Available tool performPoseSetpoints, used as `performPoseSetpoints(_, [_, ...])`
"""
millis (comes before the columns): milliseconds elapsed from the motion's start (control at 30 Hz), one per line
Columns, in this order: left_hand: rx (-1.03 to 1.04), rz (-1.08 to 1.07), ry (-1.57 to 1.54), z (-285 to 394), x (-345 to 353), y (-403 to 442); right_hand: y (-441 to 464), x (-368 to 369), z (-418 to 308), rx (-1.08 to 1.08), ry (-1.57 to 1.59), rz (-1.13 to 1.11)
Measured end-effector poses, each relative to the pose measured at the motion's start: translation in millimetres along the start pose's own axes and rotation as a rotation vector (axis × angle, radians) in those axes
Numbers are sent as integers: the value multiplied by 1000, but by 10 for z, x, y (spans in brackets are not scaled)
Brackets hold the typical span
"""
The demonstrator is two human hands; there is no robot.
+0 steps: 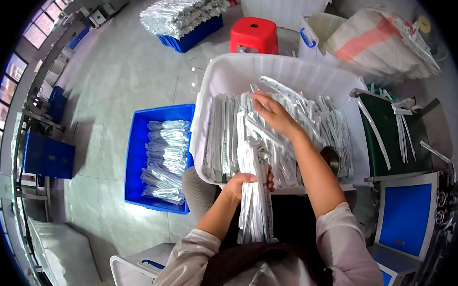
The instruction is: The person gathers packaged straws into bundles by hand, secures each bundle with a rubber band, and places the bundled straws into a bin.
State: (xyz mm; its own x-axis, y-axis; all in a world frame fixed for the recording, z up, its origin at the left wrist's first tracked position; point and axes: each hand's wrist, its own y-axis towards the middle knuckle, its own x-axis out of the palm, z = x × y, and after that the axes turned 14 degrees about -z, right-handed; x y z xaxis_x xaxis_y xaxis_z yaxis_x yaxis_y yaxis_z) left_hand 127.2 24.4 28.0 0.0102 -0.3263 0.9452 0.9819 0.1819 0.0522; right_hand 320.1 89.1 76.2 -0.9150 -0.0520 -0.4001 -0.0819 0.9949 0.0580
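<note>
My left hand (242, 185) is closed around a bundle of long, thin, silvery-white wrapped packets (254, 210), which stands upright in front of my body. The thumb lies across the front of the bundle and fingertips show on its far side. Over the white tub (206, 91) is my right hand (275, 115), its fingers stretched out near the upper ends of the packets. Whether those fingertips touch a packet is hard to tell. Many similar loose packets (221, 135) fill the tub, upright in rows at the left and leaning at the right.
Left of the tub, a blue bin (136, 159) holds more packets. A red stool (254, 34) stands beyond the tub, near a heaped blue crate (193, 36). At right, a green conveyor belt (374, 149) carries a few packets. A round metal object (330, 158) sits in the tub.
</note>
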Motion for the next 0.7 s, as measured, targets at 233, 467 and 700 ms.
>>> performPoseSetpoints(233, [-85, -214, -79, -125, 35, 106, -631, 194, -451, 71, -11, -518])
performPoseSetpoints(467, [-178, 133, 395, -178, 373, 300, -1002, 91, -443, 190, -279, -44])
performPoseSetpoints(700, [-120, 240, 415, -156, 451, 308, -1982, -324, 701, 895, -509, 411])
